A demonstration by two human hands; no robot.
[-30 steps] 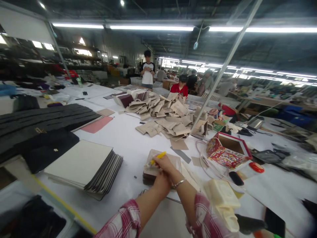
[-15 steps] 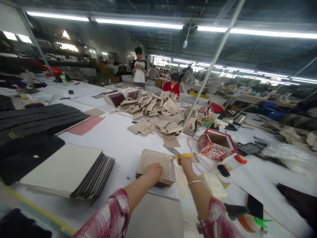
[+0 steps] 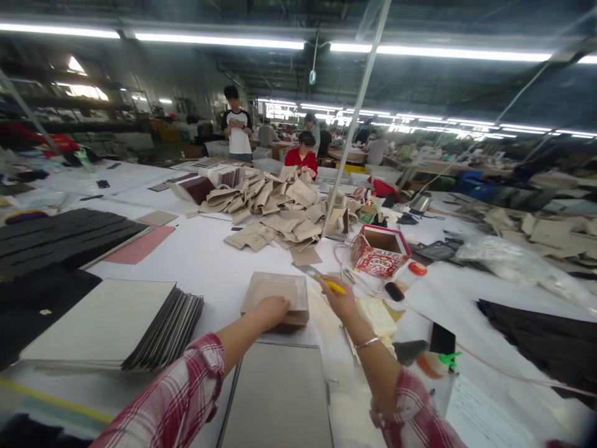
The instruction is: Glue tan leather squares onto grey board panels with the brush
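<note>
A stack of beige panels (image 3: 275, 286) lies on the white table in front of me, with a shiny clear film or wet-looking area along its top edge. My left hand (image 3: 274, 311) is closed at the near side of this stack, fingers curled on the top panel; the fingertips are partly hidden. Just right of the stack, my right hand (image 3: 339, 300) is closed around a yellow-handled brush (image 3: 334, 286), its pale tip pointing left and away from me. Nearest me lies a larger grey board (image 3: 280, 392).
A thick stack of pale boards (image 3: 102, 317) stands at left, beside dark sheets (image 3: 60, 236). Beyond lies a heap of beige pieces (image 3: 275, 205). A red patterned box (image 3: 380, 249), a phone (image 3: 442, 339) and a cream block (image 3: 377, 317) lie at right. Two people (image 3: 237, 130) work across the table.
My view has turned to the right. My left hand has moved from the top of the stack toward its near right edge. The brush has swung off the stack's corner, still in my right hand.
</note>
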